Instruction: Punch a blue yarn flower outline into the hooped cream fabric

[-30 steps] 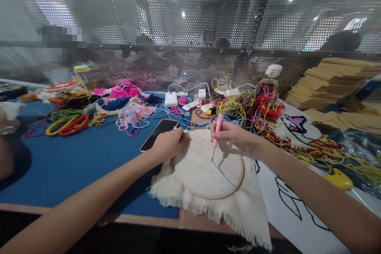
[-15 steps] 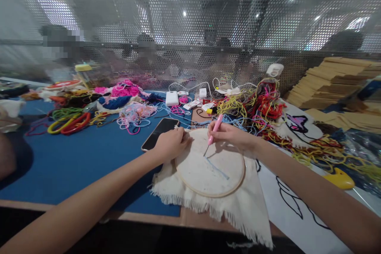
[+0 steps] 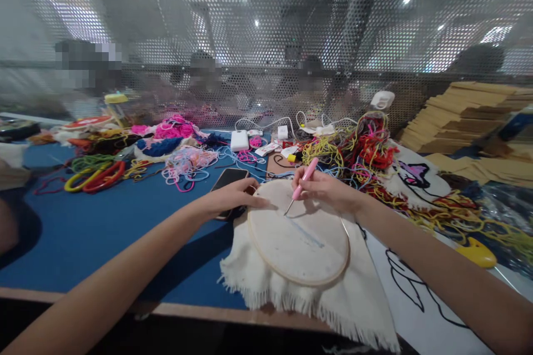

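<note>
Blue table (image 3: 83, 233) under my cream cloth (image 3: 366, 299); the hoop (image 3: 310, 283), apparently mostly unworked inside; my left hand (image 3: 237, 194) gripping its edge, my right hand (image 3: 328, 191) the pink needle tool (image 3: 308, 172); one blue line (image 3: 306, 233), the only stitching there.

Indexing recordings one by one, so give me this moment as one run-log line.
left hand: thumb over edge of embroidery hoop | right hand: holding pink punch needle, tip at cloth near light-blue line
</note>
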A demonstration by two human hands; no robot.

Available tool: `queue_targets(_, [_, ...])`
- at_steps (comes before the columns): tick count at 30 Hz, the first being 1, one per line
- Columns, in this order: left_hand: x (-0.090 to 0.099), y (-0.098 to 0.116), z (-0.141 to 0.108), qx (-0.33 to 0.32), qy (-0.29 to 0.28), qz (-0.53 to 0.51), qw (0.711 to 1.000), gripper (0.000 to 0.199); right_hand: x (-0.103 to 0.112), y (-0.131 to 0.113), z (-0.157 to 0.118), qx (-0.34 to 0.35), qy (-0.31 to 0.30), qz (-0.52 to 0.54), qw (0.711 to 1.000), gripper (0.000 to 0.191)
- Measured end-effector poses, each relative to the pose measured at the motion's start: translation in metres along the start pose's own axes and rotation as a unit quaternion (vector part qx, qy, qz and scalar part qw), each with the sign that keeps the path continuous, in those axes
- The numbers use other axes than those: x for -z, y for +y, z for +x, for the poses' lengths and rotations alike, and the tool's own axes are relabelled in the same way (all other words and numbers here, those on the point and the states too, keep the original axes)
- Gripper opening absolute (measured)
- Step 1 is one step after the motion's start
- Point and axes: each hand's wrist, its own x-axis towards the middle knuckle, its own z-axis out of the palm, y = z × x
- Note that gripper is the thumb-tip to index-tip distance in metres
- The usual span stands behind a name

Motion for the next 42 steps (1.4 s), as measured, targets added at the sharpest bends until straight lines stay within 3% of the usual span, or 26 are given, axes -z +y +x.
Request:
queue_targets(2, [0.001,0.004,-0.004,-0.014,-0.056,-0.118,0.991,0.035,0.001,-0.005,-0.003,0.007,0.008,-0.009,1.000,0.022])
queue_targets(5, [-0.004,0.008,-0.008,-0.005,-0.108,-0.252,0.962,0.058,0.003,-0.013,-0.008,0.020,0.032,-0.021,0.999,0.017])
queue_targets(8, [-0.013,0.005,-0.009,0.010,-0.123,-0.306,0.944,0.079,0.009,-0.021,-0.011,0.028,0.046,-0.028,0.998,0.016])
queue_targets(11, [-0.020,-0.003,-0.007,0.035,-0.143,-0.339,0.929,0.083,0.015,-0.026,-0.013,0.047,0.038,-0.053,0.997,0.017])
queue_targets(17, [-0.021,-0.012,0.001,0.033,-0.108,-0.364,0.925,0.094,0.006,-0.034,-0.021,0.136,0.045,-0.156,0.977,0.016])
queue_targets(24, [-0.020,-0.013,0.004,0.044,-0.090,-0.359,0.928,0.095,-0.014,-0.043,-0.030,0.120,0.013,-0.245,0.962,0.013])
queue_targets(30, [-0.020,-0.015,0.003,0.028,-0.086,-0.378,0.922,0.095,-0.012,-0.041,-0.028,0.148,0.038,-0.213,0.965,0.014])
queue_targets(36, [-0.025,-0.017,0.005,-0.013,-0.089,-0.432,0.897,0.091,-0.006,-0.032,-0.021,0.162,0.105,-0.150,0.970,0.018])
queue_targets(38, [-0.026,-0.017,0.004,-0.019,-0.087,-0.447,0.890,0.090,-0.005,-0.030,-0.021,0.137,0.076,-0.084,0.984,0.020])
queue_targets(42, [-0.027,-0.015,0.003,-0.026,-0.085,-0.455,0.886,0.088,-0.012,-0.028,-0.027,0.054,-0.099,0.015,0.994,0.025])
